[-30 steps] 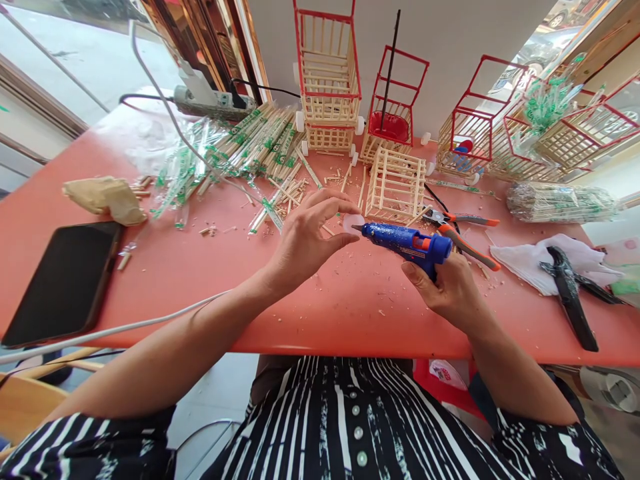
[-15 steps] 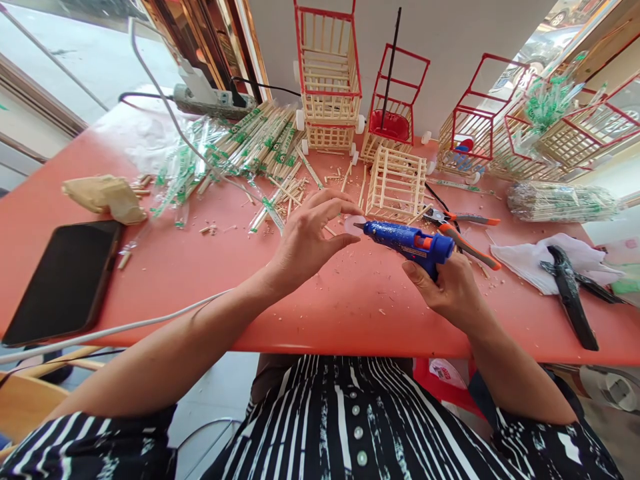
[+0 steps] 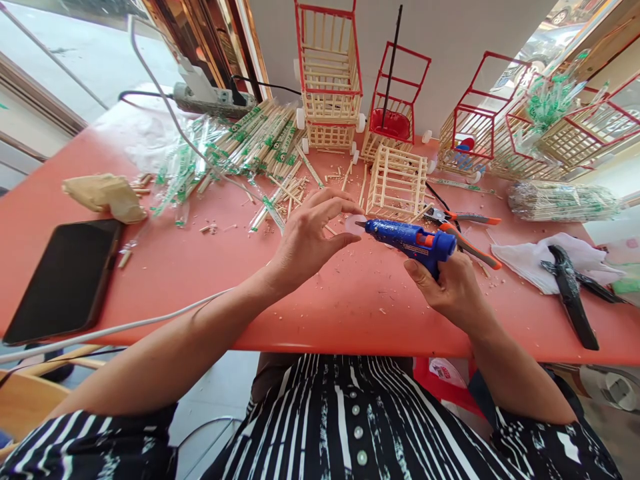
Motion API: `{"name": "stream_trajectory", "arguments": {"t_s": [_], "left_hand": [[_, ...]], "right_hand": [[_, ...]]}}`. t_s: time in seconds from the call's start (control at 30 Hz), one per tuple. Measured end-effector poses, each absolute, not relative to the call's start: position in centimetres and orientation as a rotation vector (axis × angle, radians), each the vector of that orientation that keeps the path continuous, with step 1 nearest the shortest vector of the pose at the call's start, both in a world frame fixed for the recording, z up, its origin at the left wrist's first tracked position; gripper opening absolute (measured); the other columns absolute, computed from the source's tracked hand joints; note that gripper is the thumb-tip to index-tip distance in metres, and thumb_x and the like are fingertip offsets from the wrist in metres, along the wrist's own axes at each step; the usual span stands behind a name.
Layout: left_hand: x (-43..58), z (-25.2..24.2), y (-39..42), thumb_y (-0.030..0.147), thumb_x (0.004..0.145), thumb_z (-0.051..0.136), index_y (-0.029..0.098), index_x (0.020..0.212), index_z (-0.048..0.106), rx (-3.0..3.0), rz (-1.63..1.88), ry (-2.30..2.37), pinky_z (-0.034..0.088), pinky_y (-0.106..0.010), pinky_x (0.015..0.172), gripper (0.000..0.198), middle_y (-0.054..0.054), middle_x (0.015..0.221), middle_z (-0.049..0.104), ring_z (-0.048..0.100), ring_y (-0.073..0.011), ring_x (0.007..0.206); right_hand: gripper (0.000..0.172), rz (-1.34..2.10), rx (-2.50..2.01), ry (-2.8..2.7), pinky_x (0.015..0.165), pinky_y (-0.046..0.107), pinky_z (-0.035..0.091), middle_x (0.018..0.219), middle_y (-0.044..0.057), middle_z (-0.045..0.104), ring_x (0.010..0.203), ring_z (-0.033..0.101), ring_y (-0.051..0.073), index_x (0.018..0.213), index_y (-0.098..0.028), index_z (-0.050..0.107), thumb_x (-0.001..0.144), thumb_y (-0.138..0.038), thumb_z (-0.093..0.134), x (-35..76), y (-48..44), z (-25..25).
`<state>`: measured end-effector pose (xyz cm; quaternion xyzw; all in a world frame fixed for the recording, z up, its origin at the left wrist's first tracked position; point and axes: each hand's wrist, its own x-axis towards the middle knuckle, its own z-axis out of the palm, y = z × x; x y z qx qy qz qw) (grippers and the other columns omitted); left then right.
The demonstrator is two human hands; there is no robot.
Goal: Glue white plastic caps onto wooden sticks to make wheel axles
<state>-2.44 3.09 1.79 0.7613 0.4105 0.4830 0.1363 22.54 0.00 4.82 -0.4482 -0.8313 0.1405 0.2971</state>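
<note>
My left hand (image 3: 313, 237) pinches a small whitish round disc (image 3: 355, 225) by its edge between thumb and fingers. In my right hand (image 3: 453, 283) is a blue hot glue gun (image 3: 407, 239), its nozzle pointing left and meeting the disc's face. Whether the tip touches the disc or hovers just off it, I cannot tell. Behind the glue gun, a small frame of bare wooden sticks (image 3: 399, 181) lies on the table. Pliers with orange and grey handles (image 3: 467, 243) rest just beyond my right hand.
Finished-looking stick carts with red frames (image 3: 330, 73) stand along the wall. Wrapped chopsticks (image 3: 250, 147) are heaped at back left, near a power strip (image 3: 213, 100). A phone (image 3: 63, 277) lies left; a black clamp (image 3: 570, 293) and a white cloth (image 3: 525, 260) lie right. A white cable (image 3: 150, 322) crosses the front left.
Almost nothing differs. Both hands keep the same hold, with the glue gun's nozzle still at the disc; the gun has shifted very slightly to the right.
</note>
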Motion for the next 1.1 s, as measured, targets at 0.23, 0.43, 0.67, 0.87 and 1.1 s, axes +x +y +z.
{"name": "stream_trajectory", "arguments": {"t_s": [0.23,0.43,0.67,0.87,1.1], "left_hand": [[-2.41,1.88,2.96,0.019,0.084,0.08,0.021,0.103,0.072,2.185,1.399,1.23,0.054,-0.04,0.097,0.021,-0.005,0.11,0.075,0.069,-0.0231,0.107],[-2.51,1.88,2.95,0.022,0.085,0.08,0.021,0.105,0.071,2.19,1.368,1.258,0.054,-0.04,0.097,0.021,-0.005,0.112,0.074,0.069,-0.0236,0.109],[-2.44,1.77,3.02,0.025,0.085,0.081,0.021,0.104,0.072,2.223,1.372,1.221,0.053,-0.038,0.096,0.021,-0.004,0.111,0.075,0.069,-0.0226,0.108],[-2.45,1.81,2.98,0.024,0.085,0.081,0.021,0.105,0.071,2.222,1.352,1.224,0.052,-0.038,0.098,0.022,-0.004,0.113,0.075,0.068,-0.0225,0.111],[-2.47,1.72,2.97,0.019,0.083,0.081,0.02,0.104,0.072,2.201,1.386,1.239,0.053,-0.04,0.098,0.023,-0.005,0.111,0.075,0.069,-0.0236,0.11]], "right_hand": [[0.035,0.367,-1.174,-2.199,0.052,0.027,0.034,0.06,-0.002,0.052,0.053,0.045,0.013,0.078,-0.021,0.056,0.098,-0.05,0.059,22.51,-0.04,4.8],[0.047,0.36,-1.168,-2.224,0.048,0.028,0.031,0.053,-0.004,0.041,0.048,0.036,0.012,0.069,-0.023,0.045,0.1,-0.058,0.051,22.19,-0.11,5.15],[0.042,0.366,-1.16,-2.211,0.051,0.03,0.035,0.057,-0.002,0.046,0.053,0.044,0.015,0.073,-0.024,0.047,0.099,-0.057,0.054,22.06,-0.18,5.21],[0.038,0.366,-1.193,-2.215,0.051,0.03,0.035,0.057,-0.002,0.048,0.051,0.043,0.015,0.079,-0.023,0.054,0.099,-0.056,0.055,22.41,-0.11,5.06],[0.036,0.386,-1.204,-2.22,0.05,0.029,0.032,0.056,-0.004,0.044,0.049,0.039,0.013,0.077,-0.023,0.054,0.099,-0.051,0.058,22.55,-0.17,5.04]]}}
